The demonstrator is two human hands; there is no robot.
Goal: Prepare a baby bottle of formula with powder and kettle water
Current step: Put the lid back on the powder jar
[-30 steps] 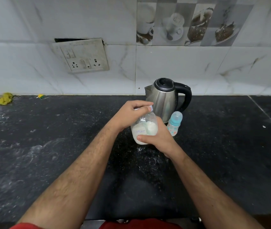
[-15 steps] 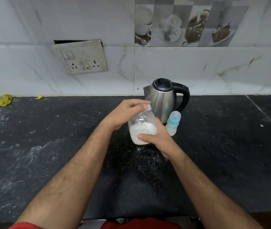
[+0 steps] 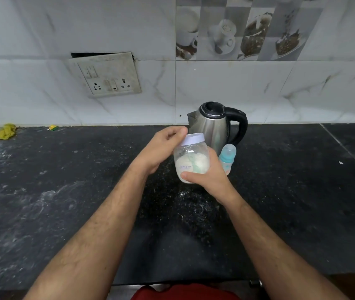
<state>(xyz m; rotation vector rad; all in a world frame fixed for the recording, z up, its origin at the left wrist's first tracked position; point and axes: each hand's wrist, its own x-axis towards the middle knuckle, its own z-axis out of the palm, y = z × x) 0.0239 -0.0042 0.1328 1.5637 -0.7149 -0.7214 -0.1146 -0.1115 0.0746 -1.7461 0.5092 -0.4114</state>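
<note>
Both forearms reach forward from the bottom of the view and meet over the middle of the dark speckled desk [image 3: 64,202]. The right hand [image 3: 210,177] grips a clear plastic jar [image 3: 190,159] from the right side and below, thumb laid across the lower front of the jar, fingers wrapped round behind it. The jar is held just above the desk, tilted slightly, with pale powder [image 3: 193,164] filling its lower half; something light green shows inside the powder, too blurred to name. The left hand [image 3: 161,148] is at the jar's top left, its fingers curled and its fingertips [image 3: 180,133] pinching the edge of the white lid [image 3: 193,139], which sits on the jar's mouth. The left wrist is bent slightly, with the back of the hand turned up toward the camera.

Just behind the jar stands a steel kettle [image 3: 215,126] with a black lid and handle, upright near the wall. A small blue baby bottle [image 3: 227,158] with its cap on stands beside the kettle, just right of the right hand. On the tiled wall above left is a switch plate [image 3: 105,75], and a yellow-green cloth [image 3: 4,132] lies at the far left edge of the desk.
</note>
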